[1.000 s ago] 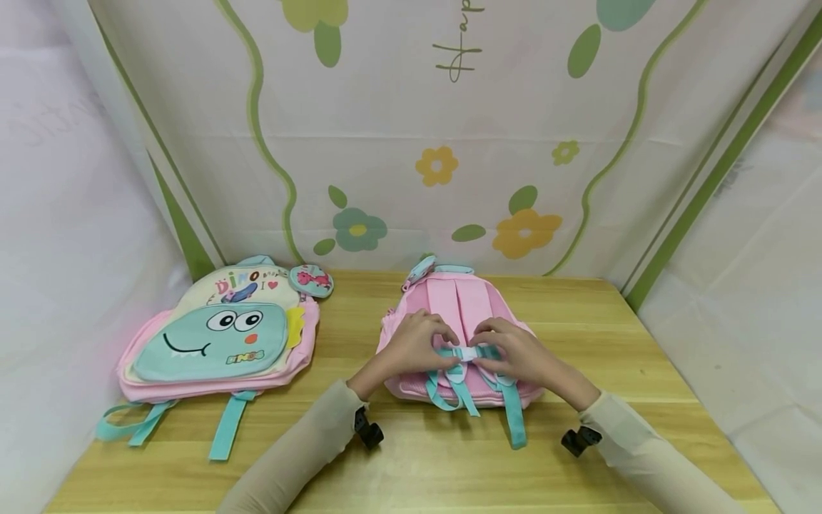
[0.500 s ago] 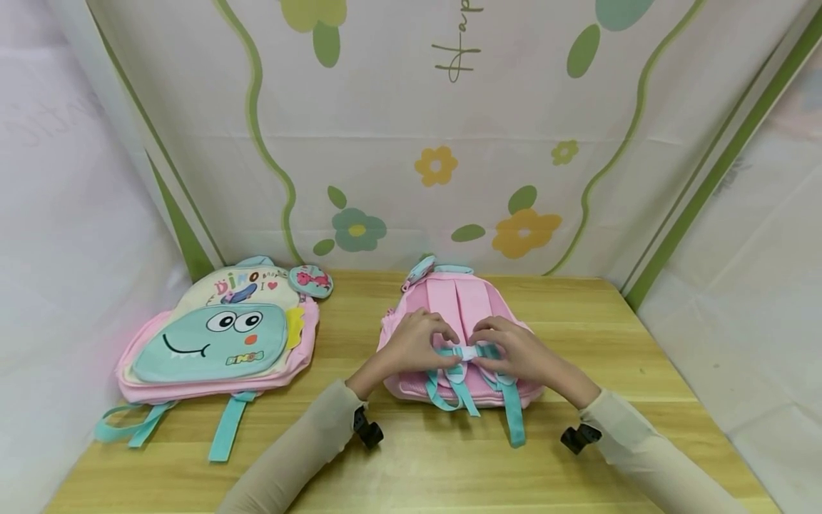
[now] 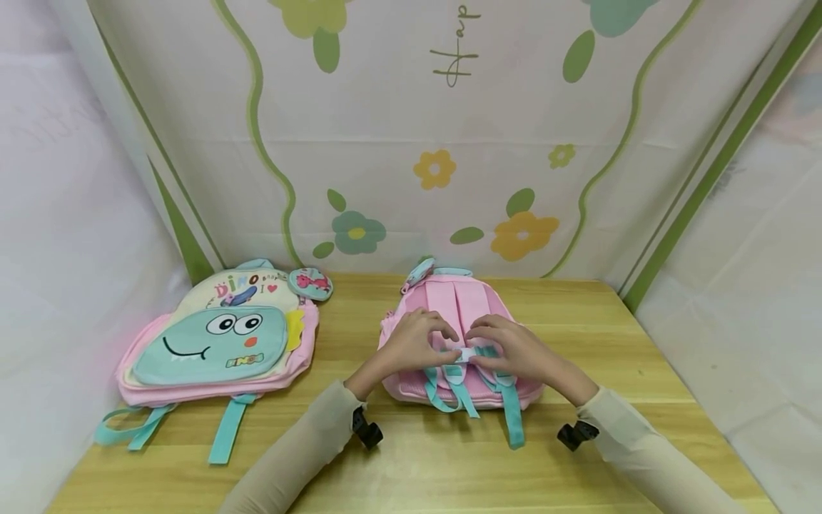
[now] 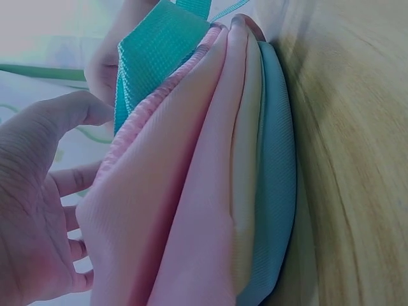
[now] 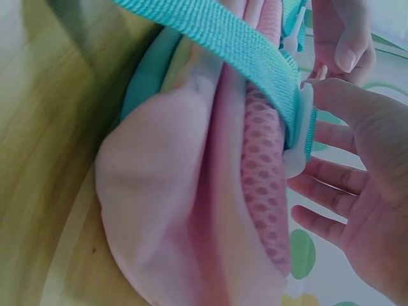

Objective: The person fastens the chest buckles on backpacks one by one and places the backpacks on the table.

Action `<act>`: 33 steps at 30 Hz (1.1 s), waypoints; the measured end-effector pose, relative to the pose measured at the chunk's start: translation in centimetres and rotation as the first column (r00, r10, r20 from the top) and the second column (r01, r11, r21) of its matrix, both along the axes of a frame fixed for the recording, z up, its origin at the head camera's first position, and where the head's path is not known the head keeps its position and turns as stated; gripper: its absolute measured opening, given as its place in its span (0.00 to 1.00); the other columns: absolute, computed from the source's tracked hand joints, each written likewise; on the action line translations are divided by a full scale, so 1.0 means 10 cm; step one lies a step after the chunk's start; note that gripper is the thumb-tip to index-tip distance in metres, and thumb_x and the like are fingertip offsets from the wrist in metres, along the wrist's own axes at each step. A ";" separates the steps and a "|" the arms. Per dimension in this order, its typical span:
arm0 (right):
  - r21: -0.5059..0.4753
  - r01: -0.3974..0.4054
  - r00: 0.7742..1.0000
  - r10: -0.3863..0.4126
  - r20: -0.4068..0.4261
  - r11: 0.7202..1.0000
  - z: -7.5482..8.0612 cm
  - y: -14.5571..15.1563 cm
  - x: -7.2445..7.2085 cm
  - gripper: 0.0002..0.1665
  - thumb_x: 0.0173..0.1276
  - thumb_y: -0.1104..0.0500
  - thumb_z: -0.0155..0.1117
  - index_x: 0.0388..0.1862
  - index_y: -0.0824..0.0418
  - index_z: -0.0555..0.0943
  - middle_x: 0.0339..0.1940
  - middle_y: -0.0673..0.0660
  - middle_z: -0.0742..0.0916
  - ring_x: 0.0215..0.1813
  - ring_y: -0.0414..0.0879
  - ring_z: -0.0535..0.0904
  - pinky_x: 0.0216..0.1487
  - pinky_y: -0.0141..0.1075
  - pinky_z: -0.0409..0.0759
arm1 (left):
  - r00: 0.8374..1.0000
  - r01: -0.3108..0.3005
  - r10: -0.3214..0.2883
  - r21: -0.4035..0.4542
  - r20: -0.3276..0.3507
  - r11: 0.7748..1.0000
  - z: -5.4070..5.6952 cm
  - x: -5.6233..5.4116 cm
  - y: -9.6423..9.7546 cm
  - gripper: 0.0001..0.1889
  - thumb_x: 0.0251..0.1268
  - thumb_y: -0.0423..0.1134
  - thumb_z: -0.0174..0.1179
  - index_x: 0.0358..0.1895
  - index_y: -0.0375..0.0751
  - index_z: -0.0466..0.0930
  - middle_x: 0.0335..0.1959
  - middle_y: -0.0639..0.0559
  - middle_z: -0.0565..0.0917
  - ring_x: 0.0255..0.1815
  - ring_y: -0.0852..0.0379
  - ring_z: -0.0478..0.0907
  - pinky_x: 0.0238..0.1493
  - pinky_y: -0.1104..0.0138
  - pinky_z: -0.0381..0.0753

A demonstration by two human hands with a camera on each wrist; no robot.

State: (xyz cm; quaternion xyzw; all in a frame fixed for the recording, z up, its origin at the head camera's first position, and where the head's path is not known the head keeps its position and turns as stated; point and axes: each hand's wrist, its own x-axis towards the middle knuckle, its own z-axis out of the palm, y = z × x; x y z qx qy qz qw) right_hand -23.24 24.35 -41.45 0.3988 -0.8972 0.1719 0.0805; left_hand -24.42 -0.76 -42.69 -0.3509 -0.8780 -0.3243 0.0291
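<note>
Free table between backpacks, cloth behind

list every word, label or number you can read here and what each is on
"DINO": top of the left backpack
"I" plus a heart: same backpack, under a tiny word too small to be sure of
"DINOS": the blue pocket
"Hap": back cloth, sideways, cut off at the top
Too faint to read: marks on the left cloth
No numbers legible

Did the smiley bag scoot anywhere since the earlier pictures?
No. In the head view, the smiley bag lies in the same spot on the table, so there's no direction to give.
</note>
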 end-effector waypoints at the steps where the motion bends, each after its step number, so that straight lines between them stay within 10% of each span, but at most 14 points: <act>1: 0.001 0.007 1.000 -0.007 0.012 1.000 0.01 0.00 0.00 0.22 0.64 0.51 0.77 0.53 0.58 0.86 0.54 0.53 0.85 0.57 0.49 0.82 0.54 0.46 0.85 | 1.000 0.000 0.000 0.005 0.001 1.000 0.00 0.00 0.00 0.14 0.62 0.53 0.69 0.45 0.50 0.90 0.47 0.55 0.88 0.54 0.51 0.76 0.63 0.48 0.71; 33: -0.093 0.002 0.999 0.002 0.045 0.996 0.25 -0.37 -0.11 0.25 0.66 0.50 0.74 0.58 0.58 0.83 0.58 0.56 0.85 0.63 0.53 0.79 0.63 0.51 0.80 | 0.988 -0.076 0.083 0.057 -0.131 0.995 0.29 -0.03 -0.69 0.13 0.59 0.45 0.71 0.45 0.45 0.87 0.41 0.45 0.86 0.47 0.45 0.79 0.47 0.57 0.77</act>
